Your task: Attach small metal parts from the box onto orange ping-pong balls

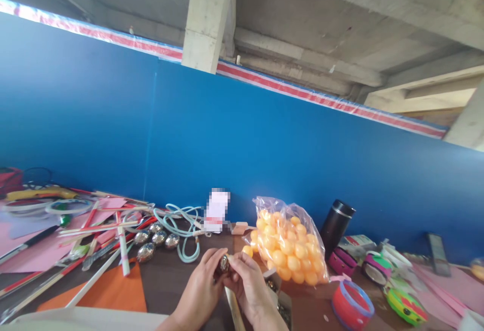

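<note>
My left hand [199, 285] and my right hand [249, 283] meet low in the middle of the head view, above a dark brown table [166, 280]. Both pinch a small shiny metal ball [224, 263] held between the fingertips. A pale wooden stick [234, 311] runs down beneath the hands. Several similar silver metal balls [155, 243] lie on the table to the left of my hands. A clear plastic bag of orange ping-pong balls [287, 250] stands just to the right, with one loose orange ball [247, 250] beside my right fingers.
Sticks, pink and orange paper sheets [109, 290] and a light blue cord [181, 225] litter the left. A black flask [336, 227], tape rolls [350, 306] and coloured toys sit on the right. A blue wall [264, 144] backs the table.
</note>
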`<control>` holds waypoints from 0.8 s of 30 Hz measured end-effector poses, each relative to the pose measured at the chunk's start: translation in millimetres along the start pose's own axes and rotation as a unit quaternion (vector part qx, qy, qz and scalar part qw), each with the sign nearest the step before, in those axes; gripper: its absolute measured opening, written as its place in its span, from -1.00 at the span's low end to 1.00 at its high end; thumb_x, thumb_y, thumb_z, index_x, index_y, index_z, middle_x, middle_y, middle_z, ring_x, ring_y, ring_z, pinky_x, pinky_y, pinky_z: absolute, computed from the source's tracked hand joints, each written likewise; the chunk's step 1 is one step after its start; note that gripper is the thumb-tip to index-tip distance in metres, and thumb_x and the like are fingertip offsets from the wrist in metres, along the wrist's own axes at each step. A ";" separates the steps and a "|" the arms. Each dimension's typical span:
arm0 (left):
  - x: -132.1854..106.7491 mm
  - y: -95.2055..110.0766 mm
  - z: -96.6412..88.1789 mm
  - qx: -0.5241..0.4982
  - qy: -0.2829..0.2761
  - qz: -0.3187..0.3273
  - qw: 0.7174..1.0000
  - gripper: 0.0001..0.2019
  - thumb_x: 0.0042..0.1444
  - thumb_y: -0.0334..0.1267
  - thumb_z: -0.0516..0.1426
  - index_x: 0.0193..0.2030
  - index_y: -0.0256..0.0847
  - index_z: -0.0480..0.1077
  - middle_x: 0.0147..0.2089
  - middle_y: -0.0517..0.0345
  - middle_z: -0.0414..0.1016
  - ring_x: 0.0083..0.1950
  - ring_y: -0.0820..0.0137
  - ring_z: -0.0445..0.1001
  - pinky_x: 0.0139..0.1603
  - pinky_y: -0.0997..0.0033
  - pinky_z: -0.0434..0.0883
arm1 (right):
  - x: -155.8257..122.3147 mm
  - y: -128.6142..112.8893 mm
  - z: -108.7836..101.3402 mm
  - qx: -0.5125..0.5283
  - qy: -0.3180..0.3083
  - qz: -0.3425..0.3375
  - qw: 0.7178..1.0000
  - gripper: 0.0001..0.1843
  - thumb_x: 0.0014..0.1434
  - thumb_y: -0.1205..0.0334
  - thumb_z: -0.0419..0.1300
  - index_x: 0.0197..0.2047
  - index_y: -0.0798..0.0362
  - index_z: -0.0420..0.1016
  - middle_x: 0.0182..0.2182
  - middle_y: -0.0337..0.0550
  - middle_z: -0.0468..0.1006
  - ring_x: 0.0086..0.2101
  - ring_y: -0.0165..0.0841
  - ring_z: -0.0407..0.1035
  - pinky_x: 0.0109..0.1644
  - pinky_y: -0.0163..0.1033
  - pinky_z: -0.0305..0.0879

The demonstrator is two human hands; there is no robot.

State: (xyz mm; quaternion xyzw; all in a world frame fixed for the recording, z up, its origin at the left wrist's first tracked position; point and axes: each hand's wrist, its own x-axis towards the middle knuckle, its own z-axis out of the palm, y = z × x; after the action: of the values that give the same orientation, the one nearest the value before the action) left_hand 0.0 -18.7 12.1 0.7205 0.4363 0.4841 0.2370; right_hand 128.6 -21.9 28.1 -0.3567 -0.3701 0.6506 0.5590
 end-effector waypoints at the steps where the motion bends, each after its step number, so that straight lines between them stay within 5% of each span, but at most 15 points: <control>1: -0.1 0.3 -0.3 -0.001 -0.002 0.001 1.000 -0.46 -0.17 -0.53 -0.02 0.03 -0.13 0.30 0.02 0.03 0.33 0.02 0.33 0.36 0.06 0.35 0.31 | 0.0 0.5 -0.2 -0.001 0.001 0.000 1.000 -0.81 0.03 0.23 0.20 -0.51 0.11 0.29 -0.66 -0.42 0.22 -0.58 -0.61 0.17 -0.46 -0.43 0.26; 15: 5.2 3.9 0.8 -0.088 0.030 -0.043 0.995 -0.61 -0.09 -0.45 0.03 -0.08 -0.12 0.36 -0.05 0.05 0.41 -0.05 0.29 0.41 -0.02 0.28 0.36 | 1.4 2.8 2.7 -0.025 0.026 -0.025 0.999 -0.78 0.04 0.11 0.18 -0.39 0.07 0.28 -0.56 -0.42 0.25 -0.59 -0.63 0.13 -0.40 -0.34 0.35; 24: 9.1 -7.7 7.7 -0.141 0.052 -0.071 0.986 -0.66 -0.08 -0.31 0.13 -0.08 -0.19 0.36 -0.12 0.04 0.48 -0.13 0.29 0.46 -0.08 0.28 0.39 | -1.8 -17.4 13.3 -0.222 0.054 -0.101 0.968 -0.73 0.08 0.02 0.10 -0.41 0.08 0.32 -0.66 -0.43 0.27 -0.68 -0.59 0.17 -0.56 -0.40 0.26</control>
State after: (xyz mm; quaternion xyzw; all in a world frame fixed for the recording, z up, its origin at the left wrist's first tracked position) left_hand 5.3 -6.3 7.5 0.6204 0.4259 0.5597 0.3471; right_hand 125.2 -23.0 49.7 -0.4672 -0.5083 0.4719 0.5483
